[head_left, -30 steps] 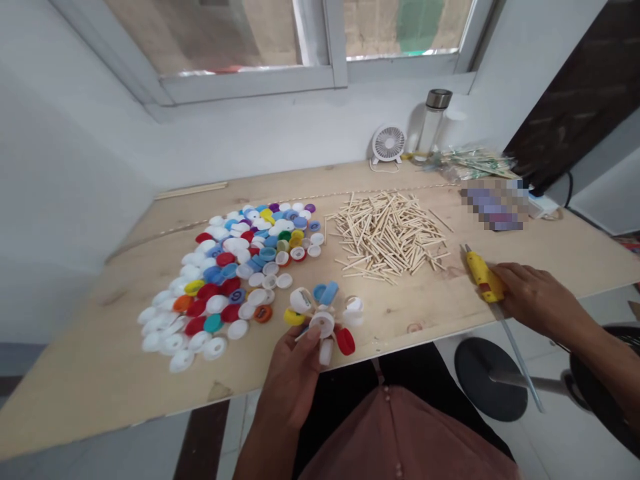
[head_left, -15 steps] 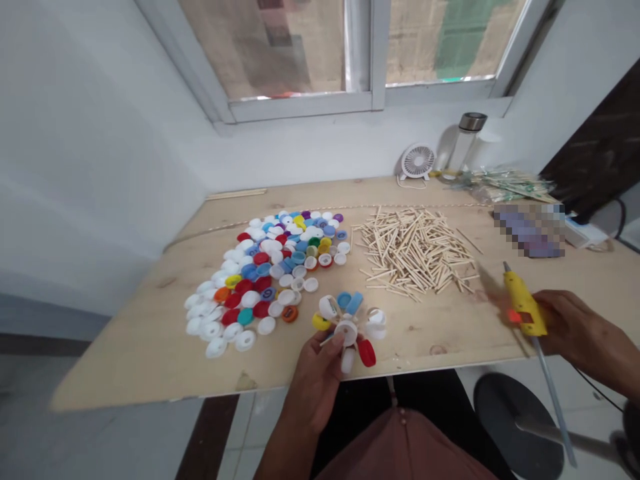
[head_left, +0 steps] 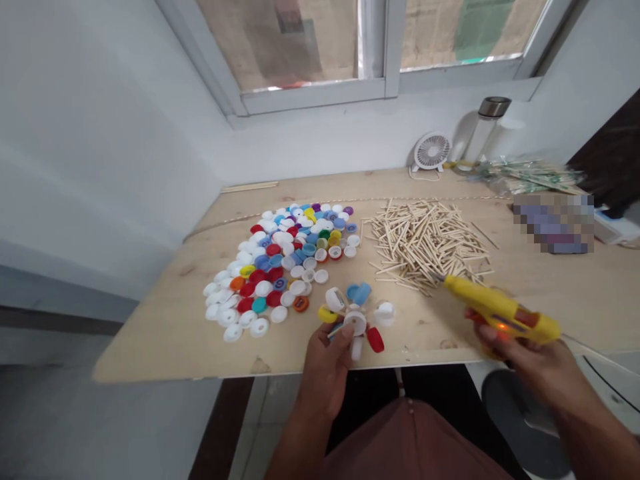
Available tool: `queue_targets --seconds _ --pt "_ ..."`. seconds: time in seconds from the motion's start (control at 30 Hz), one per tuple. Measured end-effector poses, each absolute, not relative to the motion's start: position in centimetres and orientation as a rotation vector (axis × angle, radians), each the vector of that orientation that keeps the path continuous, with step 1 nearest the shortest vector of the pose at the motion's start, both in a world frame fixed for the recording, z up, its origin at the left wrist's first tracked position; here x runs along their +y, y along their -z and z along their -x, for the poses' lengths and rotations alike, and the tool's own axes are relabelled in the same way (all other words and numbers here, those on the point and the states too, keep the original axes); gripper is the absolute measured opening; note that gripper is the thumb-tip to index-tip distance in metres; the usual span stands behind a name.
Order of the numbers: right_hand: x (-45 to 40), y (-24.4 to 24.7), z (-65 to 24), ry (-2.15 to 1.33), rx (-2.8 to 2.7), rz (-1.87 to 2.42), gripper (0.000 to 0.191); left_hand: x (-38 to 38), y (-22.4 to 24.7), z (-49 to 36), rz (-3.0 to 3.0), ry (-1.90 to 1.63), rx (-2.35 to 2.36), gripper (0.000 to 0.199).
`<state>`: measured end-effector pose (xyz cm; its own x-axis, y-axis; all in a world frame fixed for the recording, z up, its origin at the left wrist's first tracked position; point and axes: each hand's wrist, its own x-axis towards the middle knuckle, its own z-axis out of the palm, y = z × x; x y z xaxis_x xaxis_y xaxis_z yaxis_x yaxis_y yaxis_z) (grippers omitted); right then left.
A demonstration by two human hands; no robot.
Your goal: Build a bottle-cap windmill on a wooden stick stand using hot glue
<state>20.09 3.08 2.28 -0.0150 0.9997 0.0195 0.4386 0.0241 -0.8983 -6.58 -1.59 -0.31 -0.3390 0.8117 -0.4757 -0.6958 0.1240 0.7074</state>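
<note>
Near the front edge of the table, my left hand (head_left: 327, 360) pinches a flower-like assembly of bottle caps (head_left: 355, 323). A white cap forms its centre, with white, blue, yellow and red caps around it. My right hand (head_left: 525, 357) is wrapped round the handle of a yellow glue gun (head_left: 500, 308), whose small light glows orange. Its nozzle points left, over the near edge of a heap of short wooden sticks (head_left: 425, 240). Left of the assembly lies a spread of loose bottle caps (head_left: 274, 289) in many colours.
Along the back of the wooden table (head_left: 160, 333) stand a small white fan (head_left: 433, 152) and a glass bottle (head_left: 480, 137). Bagged sticks (head_left: 533, 175), a blurred-out item (head_left: 553, 223) and a white power strip (head_left: 613, 227) lie to the right. A round stool (head_left: 520, 407) is below.
My right hand has brought the glue gun left from the table's right side, turning its nozzle leftward. My left hand still holds the cap assembly. The view has shifted slightly.
</note>
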Motion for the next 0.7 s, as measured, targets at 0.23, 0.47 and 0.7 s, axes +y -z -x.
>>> queue_targets --seconds 0.23,0.47,0.7 --pt "0.1 -3.4 -16.4 -1.311 -1.565 1.303 0.03 -1.6 -0.5 6.5 -0.354 -1.61 1.352 0.033" --pt "0.0 -3.9 -16.0 -1.286 -1.764 1.184 0.023 -1.6 0.1 6.4 -0.472 -1.619 1.398 0.031" --pt "0.4 -4.2 -15.5 -1.088 -1.923 1.263 0.015 -1.6 0.3 6.2 -0.545 -1.612 1.422 0.028"
